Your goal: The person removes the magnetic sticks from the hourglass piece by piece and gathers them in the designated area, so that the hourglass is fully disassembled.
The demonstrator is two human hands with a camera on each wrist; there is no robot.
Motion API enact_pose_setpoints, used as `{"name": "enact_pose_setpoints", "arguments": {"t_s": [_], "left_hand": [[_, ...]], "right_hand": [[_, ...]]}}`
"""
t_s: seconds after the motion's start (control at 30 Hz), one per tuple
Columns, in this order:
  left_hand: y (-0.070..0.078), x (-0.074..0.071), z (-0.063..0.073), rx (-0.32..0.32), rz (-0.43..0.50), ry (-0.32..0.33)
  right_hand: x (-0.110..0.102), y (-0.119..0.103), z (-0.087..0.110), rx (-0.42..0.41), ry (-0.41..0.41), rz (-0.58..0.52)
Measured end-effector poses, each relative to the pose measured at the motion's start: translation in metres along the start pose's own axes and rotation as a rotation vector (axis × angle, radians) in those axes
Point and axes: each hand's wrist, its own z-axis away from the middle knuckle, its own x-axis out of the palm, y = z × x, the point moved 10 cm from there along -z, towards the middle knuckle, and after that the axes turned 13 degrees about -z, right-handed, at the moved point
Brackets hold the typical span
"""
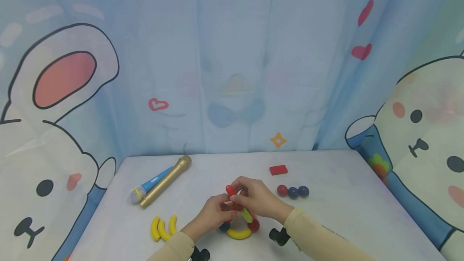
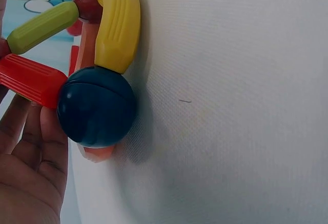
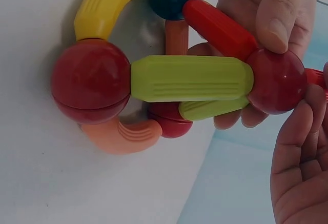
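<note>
A small frame of magnetic building sticks and balls stands on the table, a yellow curved stick (image 1: pixel 239 234) at its near side. Its sloping green stick (image 3: pixel 192 79) and red stick (image 3: pixel 220 29) meet at a red top ball (image 3: pixel 277 80). A dark blue ball (image 2: pixel 96 107) and a red ball (image 3: pixel 91 80) form lower corners. My left hand (image 1: pixel 214 214) holds the frame near the top, its thumb against the top ball in the right wrist view. Above that ball, my right hand (image 1: pixel 259 198) pinches an upright red stick (image 1: pixel 230 190), partly hidden by fingers.
Several yellow curved sticks (image 1: pixel 162 228) lie at the left. Behind them are a gold microphone (image 1: pixel 166 181) and a blue one (image 1: pixel 154 181). At the right sit a red ball (image 1: pixel 282 190), dark blue balls (image 1: pixel 298 192) and a red block (image 1: pixel 278 170). Curtains hang behind.
</note>
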Motion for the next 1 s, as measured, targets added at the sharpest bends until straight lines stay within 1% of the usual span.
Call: {"name": "enact_pose_setpoints", "arguments": {"t_s": [0.2, 0.33, 0.53, 0.6, 0.67, 0.73, 0.8, 0.87, 1.0], "left_hand": [[-0.003, 0.0, 0.0, -0.023, -0.023, -0.009], [-0.005, 0.0, 0.0, -0.034, -0.031, -0.01], [-0.003, 0.0, 0.0, -0.031, -0.024, 0.004], [-0.004, 0.0, 0.0, -0.033, -0.022, 0.004], [-0.004, 0.001, 0.0, -0.037, -0.018, -0.004], [-0.005, 0.002, 0.0, -0.051, -0.008, -0.012], [-0.008, 0.003, 0.0, -0.082, 0.004, -0.02], [-0.01, 0.003, 0.0, -0.109, 0.016, -0.022], [-0.012, 0.003, 0.002, -0.13, 0.031, -0.021]], "right_hand": [[-0.001, 0.005, 0.001, 0.027, 0.008, -0.009], [-0.002, 0.008, 0.001, 0.033, 0.013, -0.042], [-0.008, 0.01, 0.002, -0.015, 0.062, -0.103], [-0.01, 0.012, 0.004, -0.027, 0.063, -0.117], [-0.014, 0.014, 0.007, -0.02, 0.055, -0.14], [-0.022, 0.02, 0.013, 0.007, 0.062, -0.163], [-0.035, 0.027, 0.022, 0.043, 0.086, -0.174], [-0.052, 0.035, 0.034, 0.073, 0.117, -0.142], [-0.094, 0.055, 0.064, 0.128, 0.161, -0.058]]}}
